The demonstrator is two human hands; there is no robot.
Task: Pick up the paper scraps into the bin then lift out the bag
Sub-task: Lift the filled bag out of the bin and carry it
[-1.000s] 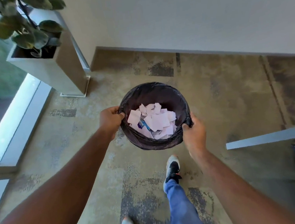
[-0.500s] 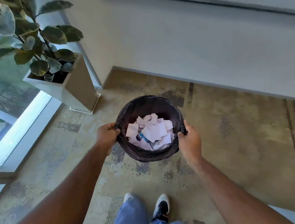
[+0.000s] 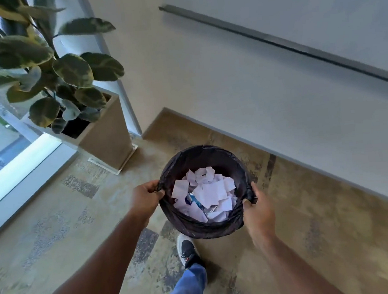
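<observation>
Here, both hands (image 3: 146,198) pinching crinkly black bag (image 3: 207,227) of paper scraps (image 3: 206,192).

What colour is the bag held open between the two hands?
Black: the thin plastic bin bag is plain black, seen clearly in the head view, with white paper scraps inside.

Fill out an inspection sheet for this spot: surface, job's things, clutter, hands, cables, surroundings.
Surface: mottled tan carpet.
Job's things: black bag held open, paper scraps piled inside; bin itself not distinguishable.
Clutter: no loose scraps seen on the floor.
Hands: left hand and right hand each grip the bag's rim on opposite sides.
Cables: nothing seen.
Surroundings: potted plant in square planter by a window; pale wall behind.
</observation>
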